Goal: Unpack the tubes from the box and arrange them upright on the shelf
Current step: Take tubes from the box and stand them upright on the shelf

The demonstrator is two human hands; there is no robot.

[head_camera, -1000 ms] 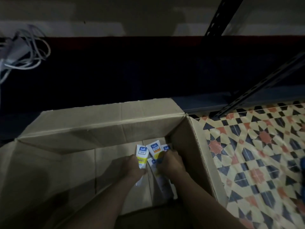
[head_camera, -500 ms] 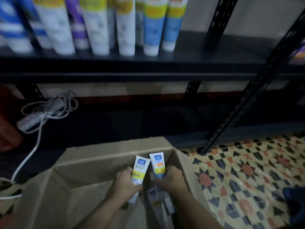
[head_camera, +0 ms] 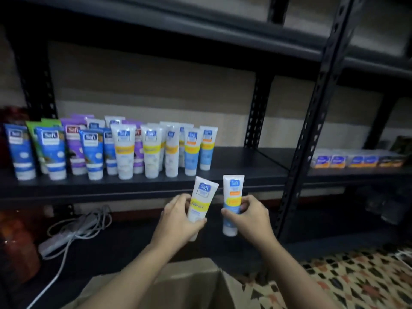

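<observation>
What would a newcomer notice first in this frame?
Two tubes are held up at centre: the left hand grips a yellow-banded tube and the right hand a blue-bodied tube, both in front of the shelf edge. Behind them, a crowd of standing tubes fills the shelf's left part. The cardboard box sits at the bottom.

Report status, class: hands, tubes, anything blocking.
Left hand grips white yellow-banded plastic tube. Right hand grips white-and-blue orange-banded plastic tube. Black metal shelf ahead, path open.

Standing tubes [head_camera: 124, 150] clustered on shelf [head_camera: 240, 161], left part. Left hand [head_camera: 178, 221] holds first tube [head_camera: 201, 201] before shelf edge; right hand [head_camera: 252, 217] holds second tube [head_camera: 231, 204] just right of it. Box [head_camera: 191, 270] below hands. Power strip [head_camera: 60, 239] under shelf, left. Small packs [head_camera: 356, 160] right of post [head_camera: 312, 121].
</observation>
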